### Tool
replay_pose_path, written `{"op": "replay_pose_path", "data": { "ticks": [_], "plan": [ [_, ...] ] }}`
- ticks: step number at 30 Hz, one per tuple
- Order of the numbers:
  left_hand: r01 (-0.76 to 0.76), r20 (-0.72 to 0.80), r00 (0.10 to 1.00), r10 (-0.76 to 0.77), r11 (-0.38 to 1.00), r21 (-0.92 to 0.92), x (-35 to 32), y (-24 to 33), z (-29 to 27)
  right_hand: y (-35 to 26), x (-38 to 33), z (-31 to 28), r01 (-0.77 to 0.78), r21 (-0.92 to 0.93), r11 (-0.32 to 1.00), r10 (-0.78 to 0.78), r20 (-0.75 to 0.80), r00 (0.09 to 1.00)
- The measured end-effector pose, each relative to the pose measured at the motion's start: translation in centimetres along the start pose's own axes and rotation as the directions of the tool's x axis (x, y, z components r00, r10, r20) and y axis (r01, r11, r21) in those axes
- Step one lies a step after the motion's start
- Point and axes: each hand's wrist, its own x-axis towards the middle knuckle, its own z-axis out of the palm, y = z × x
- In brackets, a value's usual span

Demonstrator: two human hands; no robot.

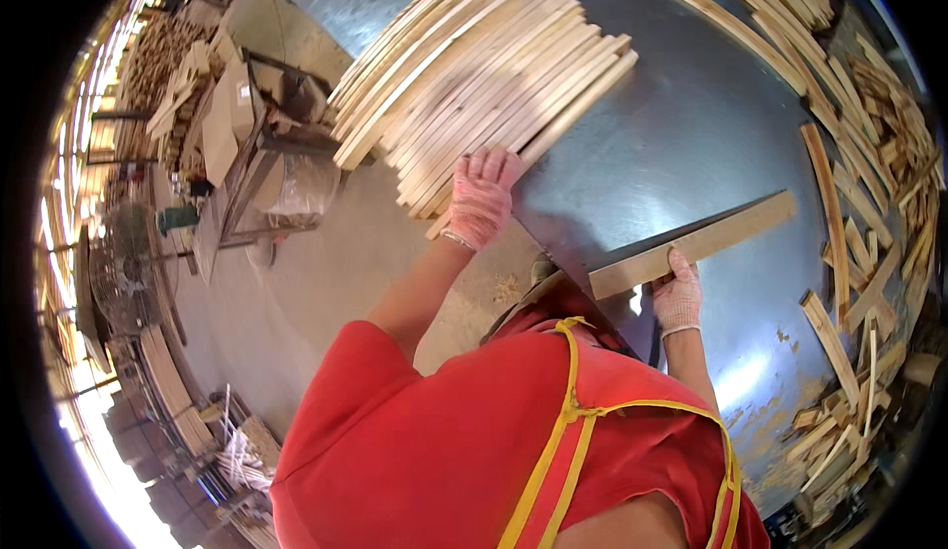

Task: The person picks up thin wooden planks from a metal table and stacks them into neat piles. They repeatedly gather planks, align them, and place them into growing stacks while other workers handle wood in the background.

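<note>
My left hand [482,201], in a pinkish work glove, is closed over the nearest wooden strip [583,103] at the edge of a row of pale strips. The row of wooden strips [494,75] lies side by side on a metal table, its near ends jutting past the table's edge. In my right hand [677,297], also gloved, is a wooden board [696,243], held by its near long edge. The board tilts up toward the right, apart from the row, over the table. My right thumb shows on its face; the other fingers are mostly hidden.
The shiny metal table [612,164] spreads ahead and right. Long loose strips [721,21] and a heap of offcuts [894,144] line its right side. To the left are a cluttered workbench [252,144], a fan [128,263] and stacked wood [178,381] on the floor.
</note>
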Motion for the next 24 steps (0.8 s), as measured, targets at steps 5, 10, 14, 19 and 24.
{"op": "replay_pose_path", "data": {
  "ticks": [5, 10, 14, 19, 24],
  "plan": [
    [-0.058, 0.230, 0.966, 0.121, 0.964, -0.261, 0.5, 2.9, -1.6, 5.1, -0.1, 5.8, 0.070, -0.330, 0.942, -0.015, 0.167, 0.986],
    [0.268, 0.624, 0.775, 0.099, 0.843, -0.467, 4.3, 8.1, -2.8, 10.9, -3.5, 10.6, 0.313, -0.730, 0.607, 0.181, 0.510, 0.841],
    [-0.080, 0.619, 0.763, 0.187, 0.977, -0.197, 6.1, 6.8, -3.8, 6.3, -4.2, 10.3, 0.020, -0.692, 0.721, 0.348, 0.387, 0.854],
    [0.285, 0.265, 0.943, -0.202, 0.902, -0.325, 4.0, 1.8, 1.3, -3.6, -3.1, 5.2, 0.071, -0.684, 0.726, 0.140, 0.249, 0.958],
    [-0.177, -0.103, 0.977, 0.187, 0.979, 0.104, 4.7, 4.1, 1.6, -17.7, 4.3, -4.5, 0.429, -0.693, 0.579, -0.498, 0.116, 0.859]
  ]
}}
